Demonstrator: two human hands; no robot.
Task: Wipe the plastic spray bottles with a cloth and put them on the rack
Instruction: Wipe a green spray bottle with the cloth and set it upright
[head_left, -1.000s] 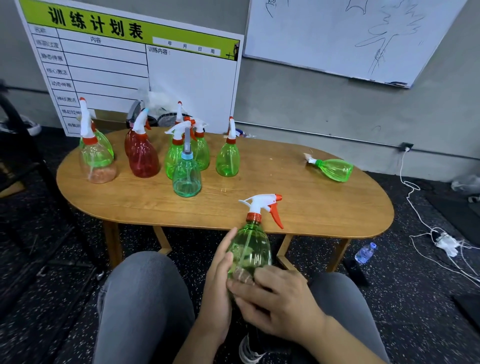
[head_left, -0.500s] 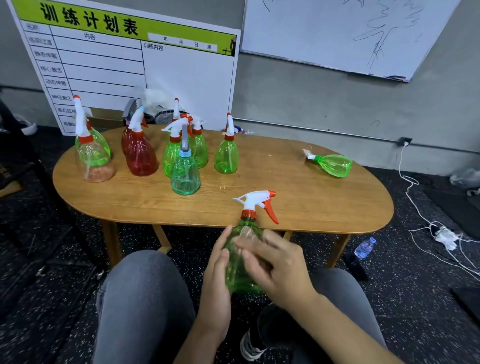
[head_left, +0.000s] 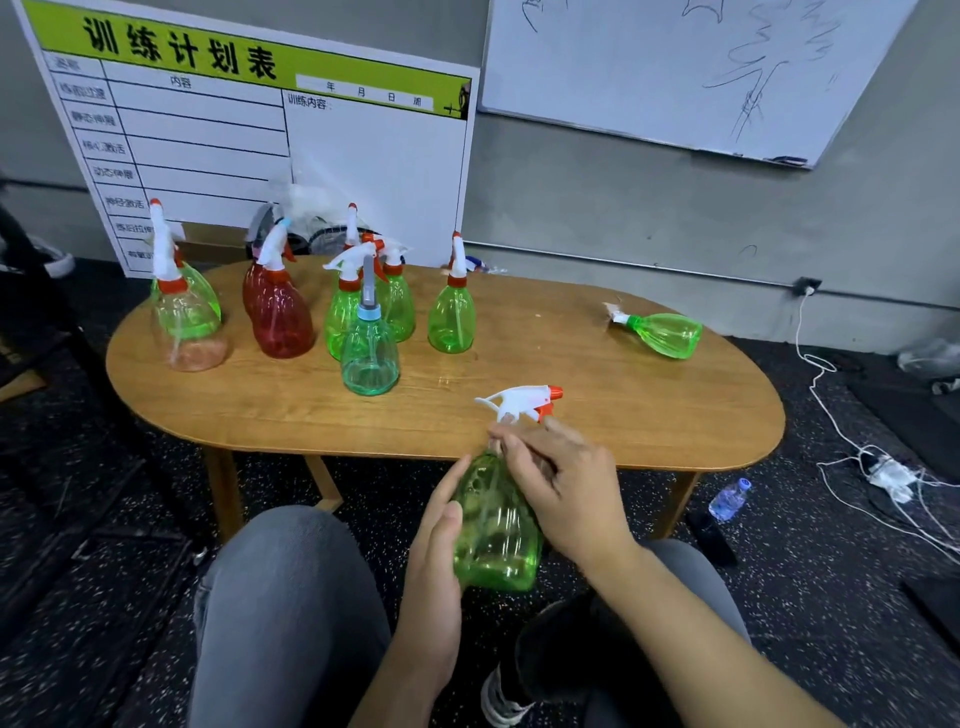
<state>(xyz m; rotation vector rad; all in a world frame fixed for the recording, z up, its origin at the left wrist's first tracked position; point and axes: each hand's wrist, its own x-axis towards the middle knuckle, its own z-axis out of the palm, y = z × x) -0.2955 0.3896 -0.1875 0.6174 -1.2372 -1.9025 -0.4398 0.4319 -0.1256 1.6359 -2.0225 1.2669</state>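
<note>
Wooden table (head_left: 623, 415) ahead, green bottle (head_left: 493, 525) held over my lap just short of its near edge.

Head view: left hand (head_left: 436, 545) lies flat and open along the bottle's side, right hand (head_left: 566, 488) curls round its neck under the trigger (head_left: 519, 401). No cloth that I can make out. Risk: slick plastic twisting loose and dropping. Since half a second ago the right hand has climbed from body to neck.

My left hand (head_left: 434, 561) and right hand (head_left: 569, 493) are bare, forearms uncovered, no sleeves in view. I wear grey trousers (head_left: 291, 613) and a dark shoe (head_left: 511, 691) with white stripes at its sole.
</note>
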